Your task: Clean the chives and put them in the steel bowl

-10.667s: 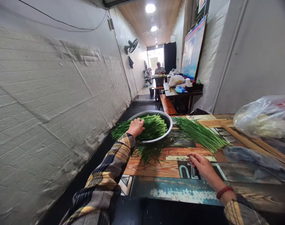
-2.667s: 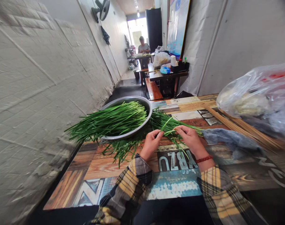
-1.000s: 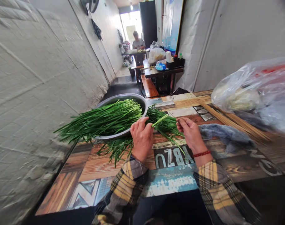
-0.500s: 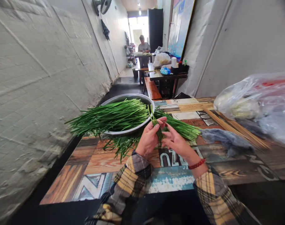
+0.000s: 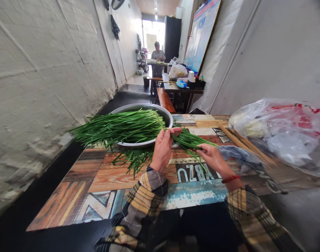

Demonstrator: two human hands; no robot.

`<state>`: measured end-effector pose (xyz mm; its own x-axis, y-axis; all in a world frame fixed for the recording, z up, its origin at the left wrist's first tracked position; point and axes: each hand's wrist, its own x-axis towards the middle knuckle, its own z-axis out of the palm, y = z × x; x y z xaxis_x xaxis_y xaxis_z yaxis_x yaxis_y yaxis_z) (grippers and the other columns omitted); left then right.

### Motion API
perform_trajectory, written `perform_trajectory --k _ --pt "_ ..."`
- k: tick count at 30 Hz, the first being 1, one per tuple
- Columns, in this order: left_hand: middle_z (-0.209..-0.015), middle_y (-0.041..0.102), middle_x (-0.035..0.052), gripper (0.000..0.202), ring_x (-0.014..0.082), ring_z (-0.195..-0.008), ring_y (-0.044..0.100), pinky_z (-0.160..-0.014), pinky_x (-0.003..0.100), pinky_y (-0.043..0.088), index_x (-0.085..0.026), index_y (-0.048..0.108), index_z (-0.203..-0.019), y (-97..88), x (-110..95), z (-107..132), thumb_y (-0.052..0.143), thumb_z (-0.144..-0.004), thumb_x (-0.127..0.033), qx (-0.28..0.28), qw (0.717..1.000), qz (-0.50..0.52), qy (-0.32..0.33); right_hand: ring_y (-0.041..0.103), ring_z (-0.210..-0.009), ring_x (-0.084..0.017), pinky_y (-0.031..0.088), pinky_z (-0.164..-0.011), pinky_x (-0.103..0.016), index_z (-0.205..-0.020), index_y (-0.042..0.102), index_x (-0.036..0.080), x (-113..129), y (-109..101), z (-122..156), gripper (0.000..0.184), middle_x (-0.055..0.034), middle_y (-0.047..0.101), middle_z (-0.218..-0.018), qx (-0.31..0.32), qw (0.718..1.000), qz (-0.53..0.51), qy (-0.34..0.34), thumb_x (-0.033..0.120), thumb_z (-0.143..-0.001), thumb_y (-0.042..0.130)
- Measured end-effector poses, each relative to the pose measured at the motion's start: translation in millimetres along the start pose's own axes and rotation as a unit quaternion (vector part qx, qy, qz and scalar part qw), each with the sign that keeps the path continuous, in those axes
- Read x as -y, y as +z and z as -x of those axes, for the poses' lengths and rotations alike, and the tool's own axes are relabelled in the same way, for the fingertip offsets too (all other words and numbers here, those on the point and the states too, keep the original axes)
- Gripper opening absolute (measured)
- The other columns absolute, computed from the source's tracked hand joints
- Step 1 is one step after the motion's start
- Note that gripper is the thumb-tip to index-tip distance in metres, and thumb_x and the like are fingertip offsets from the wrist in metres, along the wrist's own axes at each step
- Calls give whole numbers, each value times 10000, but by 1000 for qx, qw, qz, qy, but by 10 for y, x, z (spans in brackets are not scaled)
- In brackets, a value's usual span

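Observation:
Long garlic chives (image 5: 123, 126) lie heaped in a wide metal bowl (image 5: 168, 119), their leaves hanging over its left side. At the bowl's right edge, my left hand (image 5: 162, 148) is closed, thumb against fingers, on the pale ends of a few chives. My right hand (image 5: 212, 156) is further right, over the table, its fingertips pinched on thin chives at the end of a second chive bunch (image 5: 187, 139). Whether these are picked out of that bunch or are only touched in it I cannot tell. Loose chive leaves (image 5: 135, 159) lie in front of the bowl.
The patterned wooden table (image 5: 117, 176) also bears a grey cloth (image 5: 238, 154), long wooden sticks (image 5: 246, 147) and clear plastic bags (image 5: 286, 129) at right. A white wall (image 5: 44, 70) runs along the left. Another person (image 5: 158, 54) sits at a far table.
My right hand has moved away from my left, to the right, and now pinches chives by the second bunch. My left hand has shifted slightly left and up. The view has shifted a little.

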<state>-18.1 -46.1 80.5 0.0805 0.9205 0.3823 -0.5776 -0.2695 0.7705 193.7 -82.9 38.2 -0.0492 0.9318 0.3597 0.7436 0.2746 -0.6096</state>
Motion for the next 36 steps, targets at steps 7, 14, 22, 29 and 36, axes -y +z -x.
perform_trajectory --k 7,14,22,29,36 --pt "-970 719 105 233 203 -894 684 -877 364 493 -148 604 -931 -12 43 -20 600 -855 -368 10 990 99 -101 602 -763 -183 496 -727 -346 -1115 669 194 106 -95 67 353 -85 659 -1050 42 999 -30 6 376 -837 552" --pt "-776 697 63 332 138 -648 622 -659 263 480 -124 664 -921 69 211 83 636 -817 -438 154 971 6 -182 614 -932 -209 509 -752 -337 -1136 654 206 705 -86 -223 393 -87 661 -1062 -63 991 -117 -2 441 -845 535" --pt "-1063 700 106 368 205 -957 626 -839 313 460 -153 699 -1039 -8 297 58 582 -850 -446 79 987 -17 -141 606 -704 -152 485 -670 -283 -930 628 199 848 -64 -384 368 -16 654 -794 -171 953 -243 57 518 -881 448" --pt "-1215 657 96 361 244 -1171 547 -1006 364 382 -181 698 -1105 -41 201 41 494 -903 -400 72 993 -21 -96 598 -727 -184 427 -678 -285 -776 681 178 844 98 -217 315 -41 669 -764 16 999 -40 -16 401 -876 482" --pt "-1277 616 88 405 233 -1227 504 -1052 350 341 -199 635 -1204 -30 211 37 562 -870 -416 58 995 -40 -76 578 -685 -171 418 -649 -277 -775 654 176 774 307 -213 328 -24 658 -730 29 999 -44 -6 377 -896 425"
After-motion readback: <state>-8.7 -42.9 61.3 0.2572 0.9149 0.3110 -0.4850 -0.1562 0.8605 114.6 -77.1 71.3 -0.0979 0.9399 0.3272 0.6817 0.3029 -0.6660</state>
